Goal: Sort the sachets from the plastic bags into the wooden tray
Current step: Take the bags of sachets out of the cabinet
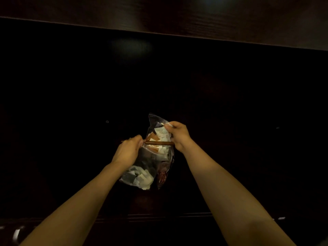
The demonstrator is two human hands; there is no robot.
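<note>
A clear plastic bag full of white and orange sachets hangs in the middle of the head view, over a very dark surface. My right hand pinches the bag's top right edge. My left hand is closed on the left end of a thin brown stick-shaped sachet that lies across the bag's front, and also seems to grip the bag's left side. A second bag with red print shows at the lower right of the first. No wooden tray is visible in the darkness.
The scene is very dark. A dark wooden ledge runs across the top. A low dark edge crosses below the bag. Small pale specks dot the dark surface.
</note>
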